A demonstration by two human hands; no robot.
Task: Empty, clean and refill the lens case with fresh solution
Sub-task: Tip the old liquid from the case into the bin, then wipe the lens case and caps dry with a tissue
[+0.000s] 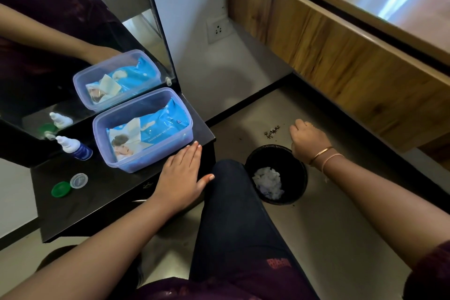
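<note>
Two round lens case pieces, one green (pixel 61 189) and one clear (pixel 79 180), lie side by side on the black table (pixel 102 204). A small solution bottle (pixel 74 147) with a white nozzle and blue label lies near the mirror. My left hand (pixel 181 175) rests flat on the table's front edge, beside the plastic box. My right hand (pixel 309 141) hovers over the far rim of a black bin (pixel 298 173) on the floor. Its back faces me and its fingers curl under, hiding whatever is inside them. White crumpled tissue (pixel 269 181) lies in the bin.
A clear plastic box (pixel 146 163) holding a blue pack of wet wipes (pixel 155 129) stands against the mirror (pixel 73 44). My knee (pixel 231 190) is between table and bin. A wooden bed frame (pixel 341 56) runs along the right. Small debris (pixel 272 131) lies on the floor.
</note>
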